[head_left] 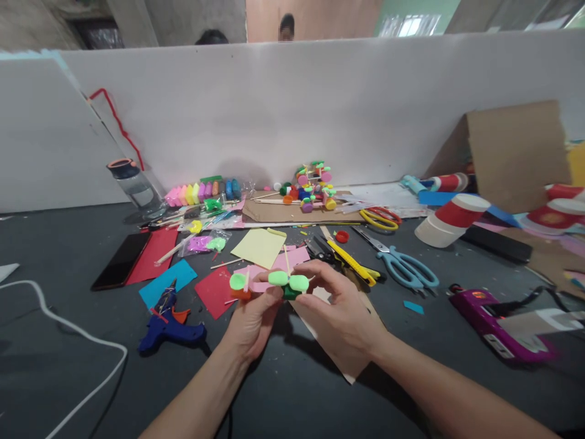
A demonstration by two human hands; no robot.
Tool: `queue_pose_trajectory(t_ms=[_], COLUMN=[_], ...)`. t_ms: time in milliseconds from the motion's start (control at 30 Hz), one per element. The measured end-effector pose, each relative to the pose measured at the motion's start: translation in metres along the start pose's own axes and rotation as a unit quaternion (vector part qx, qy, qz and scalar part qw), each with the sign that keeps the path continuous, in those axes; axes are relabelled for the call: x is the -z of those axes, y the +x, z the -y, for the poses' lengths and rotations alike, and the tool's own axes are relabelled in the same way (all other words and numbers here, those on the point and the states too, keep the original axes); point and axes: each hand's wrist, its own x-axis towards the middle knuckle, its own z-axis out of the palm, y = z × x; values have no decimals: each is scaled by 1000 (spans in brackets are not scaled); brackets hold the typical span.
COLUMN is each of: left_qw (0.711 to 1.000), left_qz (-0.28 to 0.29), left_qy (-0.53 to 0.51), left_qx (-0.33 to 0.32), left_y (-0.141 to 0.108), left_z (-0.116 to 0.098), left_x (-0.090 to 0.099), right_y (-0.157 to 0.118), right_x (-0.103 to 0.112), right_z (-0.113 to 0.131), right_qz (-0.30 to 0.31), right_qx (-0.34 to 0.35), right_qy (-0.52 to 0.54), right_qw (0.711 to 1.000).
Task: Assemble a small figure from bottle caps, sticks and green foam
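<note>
Between my hands, above the middle of the table, is a small craft model (295, 283) of bottle caps, sticks and clay. Light green clay ovals top a dark green cap, and an orange cap filled with green clay (237, 281) sits at its left end. My left hand (253, 323) grips it from below, thumb at the middle. The fingers of my right hand (345, 308) are bent round its right end, thumb and forefinger close to the clay; their exact contact is partly hidden. Below my right hand lies a pale paper sheet (340, 353).
A blue glue gun (171, 326) and phone (122, 261) lie left. Blue-handled scissors (406, 265), a yellow cutter (351, 262) and a purple power strip (498, 326) are right. Behind stand a bottle (139, 189), a similar cap structure (315, 183) and paper cups (452, 221).
</note>
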Motion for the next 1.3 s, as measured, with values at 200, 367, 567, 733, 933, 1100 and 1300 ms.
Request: queue_pose_trajectory(t_ms=[200,367,567,733,933,1100,1300], left_qw=[1000,1000,1000,1000,1000,1000,1000], left_qz=[1,-3,-3,-3,0,-2,-3], left_qy=[-3,8,5,-2,-6,-7,-16], left_qx=[4,11,7,4,5,12,21], left_y=[-3,-3,-4,-5,-5,-6,-6], left_z=[2,1,2,3,4,5,4], left_x=[-1,-4,-5,-5,-5,-3,-4], right_y=[2,3,2,2,3,3,3], right_x=[8,10,11,10,10,10,11], right_z=[5,3,1,1,0,0,-1], right_qz=[-8,-15,-24,-32,-23,-8,-7], right_qx=[78,127,157,169,173,175,165], right_qy=[-29,-49,-67,-70,-61,-46,-32], right_qw=[997,991,985,983,983,983,986])
